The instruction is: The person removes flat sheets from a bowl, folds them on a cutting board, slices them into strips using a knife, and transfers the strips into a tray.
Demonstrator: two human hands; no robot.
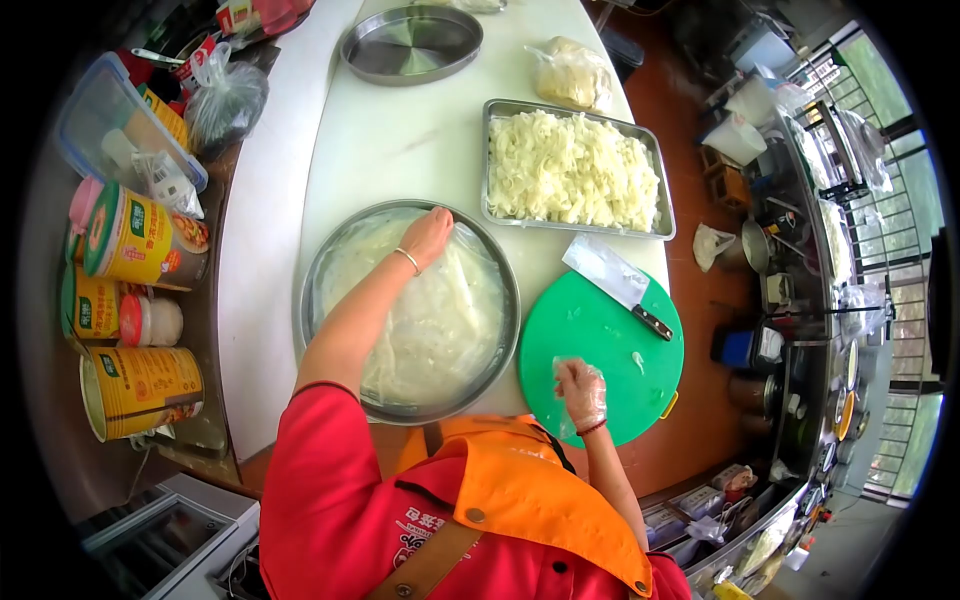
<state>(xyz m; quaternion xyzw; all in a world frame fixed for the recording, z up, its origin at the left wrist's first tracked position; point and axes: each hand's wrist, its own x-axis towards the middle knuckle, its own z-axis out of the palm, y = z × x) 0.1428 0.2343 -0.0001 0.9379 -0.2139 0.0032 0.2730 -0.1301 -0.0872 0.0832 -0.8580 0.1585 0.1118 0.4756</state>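
Note:
My left hand [428,238], with a bracelet at the wrist, is at the far inside edge of a large round metal pan [309,330]. Its fingers are closed on the edge of a pale, translucent noodle sheet [440,340] that lies wrinkled across the pan. Over the near part of a round green cutting board [560,320] hovers my right hand [582,395] in a clear plastic glove, its fingers curled in and nothing visible in them. A cleaver [612,276] lies on the board's far edge, and a small pale scrap [638,361] sits on the board.
Behind the board, a rectangular metal tray [668,200] holds heaped pale noodle strips. A plastic bag [572,73] and an oval-looking metal pan [410,50] stand farther back. Yellow tins [150,240] and a plastic box [125,115] line the left. Loaded shelves [790,400] run along the right.

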